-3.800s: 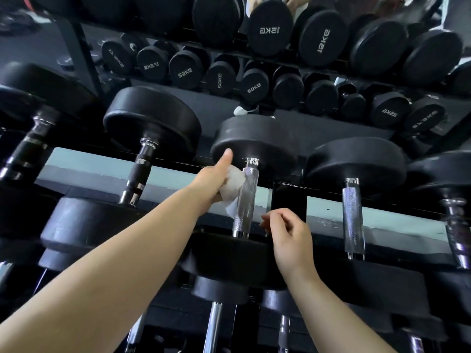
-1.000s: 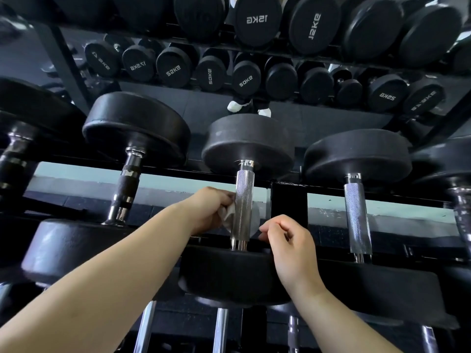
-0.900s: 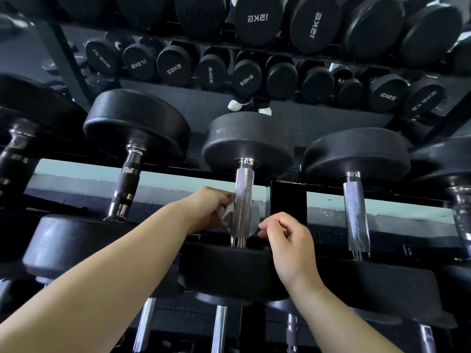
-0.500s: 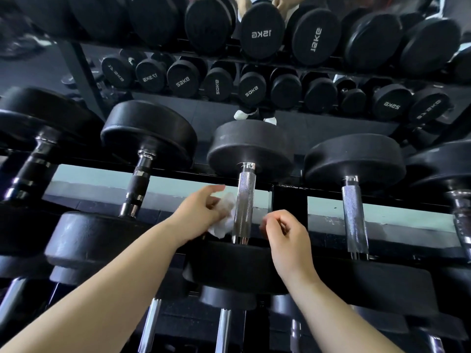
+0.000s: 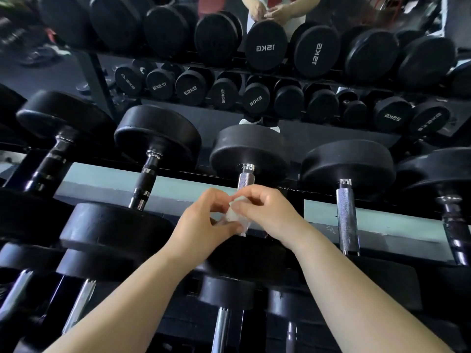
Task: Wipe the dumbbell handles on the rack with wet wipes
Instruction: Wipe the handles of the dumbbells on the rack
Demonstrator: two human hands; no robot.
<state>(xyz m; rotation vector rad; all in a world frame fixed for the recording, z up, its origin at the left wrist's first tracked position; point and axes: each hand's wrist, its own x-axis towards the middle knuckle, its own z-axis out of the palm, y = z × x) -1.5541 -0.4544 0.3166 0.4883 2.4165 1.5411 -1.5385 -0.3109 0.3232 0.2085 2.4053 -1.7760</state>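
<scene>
Wipe [image 5: 235,217] was pinched between left hand [image 5: 201,226] and right hand [image 5: 269,212], in front of the middle handle [image 5: 246,177]. Judged step: refolding it between handles. Next would call for wrapping a clean face round the next handle [image 5: 346,215] rightward.

Gym, free-weights area: black metal multi-tier rack [image 5: 397,278] loaded with black round rubber-headed dumbbells with chrome knurled handles [image 5: 348,215], lined up side by side. Wall mirror [image 5: 318,138] directly behind the rack shows further rows of dumbbells. White kilogram markings [image 5: 265,48] on their end faces read reversed.
</scene>
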